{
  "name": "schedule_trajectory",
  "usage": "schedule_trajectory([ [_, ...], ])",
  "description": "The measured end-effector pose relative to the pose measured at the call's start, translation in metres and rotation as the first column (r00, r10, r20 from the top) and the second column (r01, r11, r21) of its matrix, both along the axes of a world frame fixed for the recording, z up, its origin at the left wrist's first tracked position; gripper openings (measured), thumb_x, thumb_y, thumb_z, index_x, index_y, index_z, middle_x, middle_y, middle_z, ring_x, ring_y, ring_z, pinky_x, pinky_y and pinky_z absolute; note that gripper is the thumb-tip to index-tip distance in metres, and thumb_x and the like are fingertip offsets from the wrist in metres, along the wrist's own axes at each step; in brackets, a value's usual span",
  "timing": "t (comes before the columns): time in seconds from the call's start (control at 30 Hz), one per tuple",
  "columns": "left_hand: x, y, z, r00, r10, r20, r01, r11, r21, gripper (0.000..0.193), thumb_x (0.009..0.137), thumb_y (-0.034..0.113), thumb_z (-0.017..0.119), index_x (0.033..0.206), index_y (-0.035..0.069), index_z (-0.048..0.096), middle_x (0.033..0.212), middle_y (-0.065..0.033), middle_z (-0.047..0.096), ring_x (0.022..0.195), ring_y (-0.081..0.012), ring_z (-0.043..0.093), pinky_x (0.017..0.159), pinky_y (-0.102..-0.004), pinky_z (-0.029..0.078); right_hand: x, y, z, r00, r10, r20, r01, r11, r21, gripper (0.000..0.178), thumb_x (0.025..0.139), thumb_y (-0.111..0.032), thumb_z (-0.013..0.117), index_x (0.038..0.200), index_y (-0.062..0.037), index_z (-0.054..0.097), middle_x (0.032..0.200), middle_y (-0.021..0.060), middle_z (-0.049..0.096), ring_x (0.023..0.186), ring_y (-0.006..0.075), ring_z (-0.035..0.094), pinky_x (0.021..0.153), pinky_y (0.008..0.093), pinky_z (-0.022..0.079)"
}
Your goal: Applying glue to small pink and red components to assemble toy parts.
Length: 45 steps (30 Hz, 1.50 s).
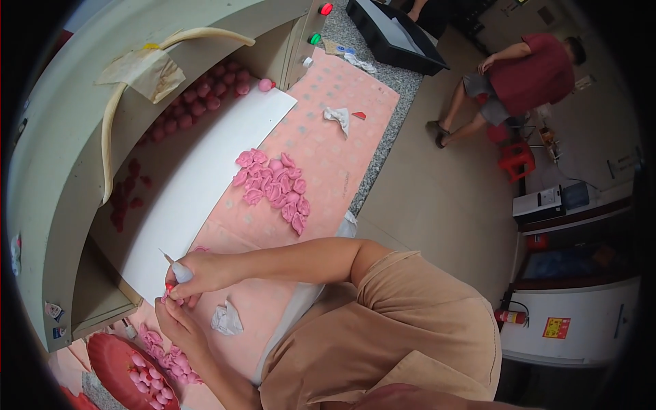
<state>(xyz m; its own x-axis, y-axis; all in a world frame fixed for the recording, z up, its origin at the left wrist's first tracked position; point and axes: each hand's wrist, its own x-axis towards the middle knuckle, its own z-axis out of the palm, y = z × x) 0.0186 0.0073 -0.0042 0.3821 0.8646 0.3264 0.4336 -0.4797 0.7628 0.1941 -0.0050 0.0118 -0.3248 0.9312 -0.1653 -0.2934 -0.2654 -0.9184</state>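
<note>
Both my hands meet at the front edge of the white board. My right hand (205, 271) is closed round a slim pointed tool (168, 258) with a thin tip sticking out past the fingers. A pale grey rounded piece (182, 272) shows between those fingers; I cannot tell whether it belongs to the tool. My left hand (179, 322) pinches a small pink piece (165, 296), mostly hidden by the fingertips. A small bright red bit (169, 289) shows where the hands touch. Beyond my right forearm lies a heap of pink curled, shell-like pieces (277, 183).
A curved grey booth (65, 178) arches over the white board (198, 164), with pink balls (198, 106) inside. Crumpled tissue (226, 319) lies on the pink sheet (348, 157). Near my left forearm are a red bowl (113, 369) of pink balls and more pink pieces (179, 365). A person (529, 78) stands beyond.
</note>
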Motion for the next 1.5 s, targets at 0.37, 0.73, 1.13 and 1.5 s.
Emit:
schedule_trajectory([
  [0.37,-0.004,0.000,-0.001,0.999,0.025,-0.022,-0.026,0.999,-0.040,0.036,0.103,0.024,0.035,0.092,-0.005,0.053,0.080,-0.0133,0.055,0.072,-0.0212,0.052,0.066,-0.0316,0.043,0.004,-0.006,0.007,0.984,-0.021,0.174,-0.001,0.992,0.125,0.030,0.089,-0.022,0.062,0.101,0.0044,0.057,0.089,0.0091,0.066,0.070,0.0130,0.066,0.063,0.0264,0.054],
  [0.73,-0.008,-0.001,-0.024,0.978,0.133,0.163,-0.109,0.982,-0.152,0.037,0.102,0.024,0.036,0.089,-0.006,0.054,0.078,-0.0129,0.056,0.070,-0.0200,0.054,0.064,-0.0301,0.045,-0.009,0.000,-0.011,0.998,0.056,-0.029,-0.055,0.998,0.031,0.032,0.091,-0.021,0.059,0.108,0.0055,0.053,0.088,0.0140,0.064,0.070,0.0198,0.067,0.060,0.0281,0.058],
  [1.13,0.010,-0.009,0.005,0.872,0.011,0.490,0.099,0.975,-0.199,0.040,0.096,0.009,0.050,0.134,0.001,0.040,0.129,-0.0167,0.050,0.117,-0.0234,0.052,0.100,-0.0369,0.045,-0.003,-0.004,0.002,0.956,0.072,-0.285,-0.101,0.991,-0.089,0.039,0.090,-0.035,0.061,0.110,-0.0018,0.058,0.103,0.0112,0.062,0.090,0.0166,0.063,0.067,0.0321,0.057],
  [1.5,0.001,0.004,0.003,0.277,0.353,0.894,0.621,0.644,-0.447,0.047,0.098,0.030,0.050,0.133,0.001,0.041,0.121,-0.0146,0.056,0.096,-0.0191,0.058,0.082,-0.0283,0.051,0.140,0.063,0.017,0.383,-0.786,0.485,0.677,0.596,0.432,0.047,0.082,-0.033,0.068,0.104,0.0042,0.049,0.085,0.0225,0.063,0.070,0.0291,0.064,0.063,0.0382,0.052],
])
